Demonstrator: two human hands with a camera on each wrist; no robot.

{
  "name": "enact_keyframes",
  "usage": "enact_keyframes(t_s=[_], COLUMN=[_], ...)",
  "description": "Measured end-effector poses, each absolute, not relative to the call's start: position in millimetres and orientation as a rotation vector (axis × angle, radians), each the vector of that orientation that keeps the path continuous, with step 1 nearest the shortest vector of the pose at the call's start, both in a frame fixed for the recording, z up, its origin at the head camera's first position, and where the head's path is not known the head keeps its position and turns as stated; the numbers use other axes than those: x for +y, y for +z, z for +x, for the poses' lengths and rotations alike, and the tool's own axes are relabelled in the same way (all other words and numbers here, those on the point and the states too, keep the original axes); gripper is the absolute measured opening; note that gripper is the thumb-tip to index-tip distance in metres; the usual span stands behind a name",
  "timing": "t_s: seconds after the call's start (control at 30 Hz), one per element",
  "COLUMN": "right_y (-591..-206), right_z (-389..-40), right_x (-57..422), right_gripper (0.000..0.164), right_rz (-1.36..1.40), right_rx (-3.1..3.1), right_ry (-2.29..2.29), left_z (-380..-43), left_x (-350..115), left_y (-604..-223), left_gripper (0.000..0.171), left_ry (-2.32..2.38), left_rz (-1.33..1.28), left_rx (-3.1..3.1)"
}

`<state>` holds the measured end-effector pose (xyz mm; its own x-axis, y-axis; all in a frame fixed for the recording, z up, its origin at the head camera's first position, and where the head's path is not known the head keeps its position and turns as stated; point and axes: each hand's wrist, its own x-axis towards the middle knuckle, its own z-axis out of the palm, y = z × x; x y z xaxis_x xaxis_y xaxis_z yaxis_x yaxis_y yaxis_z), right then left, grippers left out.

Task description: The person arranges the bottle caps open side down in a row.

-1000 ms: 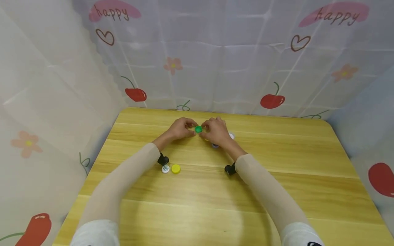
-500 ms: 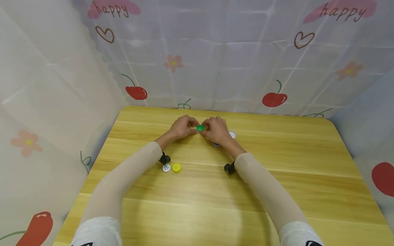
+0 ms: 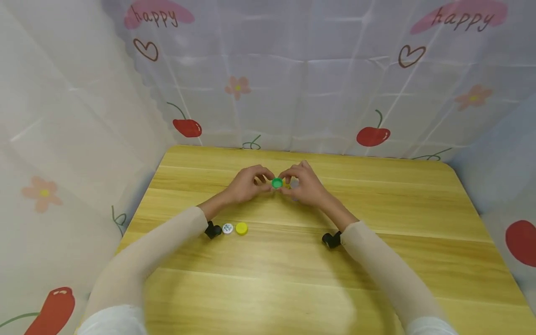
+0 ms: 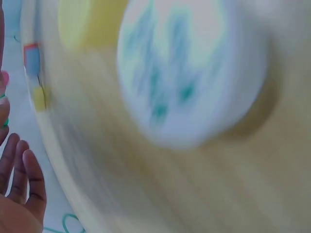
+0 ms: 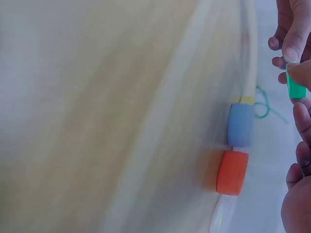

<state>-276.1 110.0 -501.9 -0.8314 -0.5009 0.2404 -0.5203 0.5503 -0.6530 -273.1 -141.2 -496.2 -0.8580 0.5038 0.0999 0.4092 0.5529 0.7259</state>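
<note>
The cap (image 3: 277,183) is green, the white disc (image 3: 227,228) teal-patterned.

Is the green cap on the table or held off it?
The green cap is held off: the left hand and right hand grip it, and the right wrist view shows it clear of the tabletop.

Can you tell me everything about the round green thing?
The green cap is round and shallow, with a rim around a paler hollow; it looks like plastic. Its hollow side faces the head camera. The left hand and right hand hold it by its edge between them, above the table.
</note>
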Motion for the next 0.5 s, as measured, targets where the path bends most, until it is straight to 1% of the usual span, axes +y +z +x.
enact_keyframes(t_s=[0.17,0.37,0.5], right_y=[-502,-501,-498], right_z=[-241,-197,-183], right_x=[123,135,141], right_gripper=[0.021,0.024,0.027], right_rz=[0.940,1.005,1.067], right_rx=[-2.679,-2.586,-2.525], right_ry=[1.239,1.337,1.322], left_z=[-236,-183,-166], left_x=[-135,-127,-123], left_y=[-497,-496,-495], left_gripper=[0.024,0.024,0.023], left_ry=[1.242,1.361,1.424], left_rz=[0.858,0.855,0.841], left_rx=[2.690,2.657,2.605])
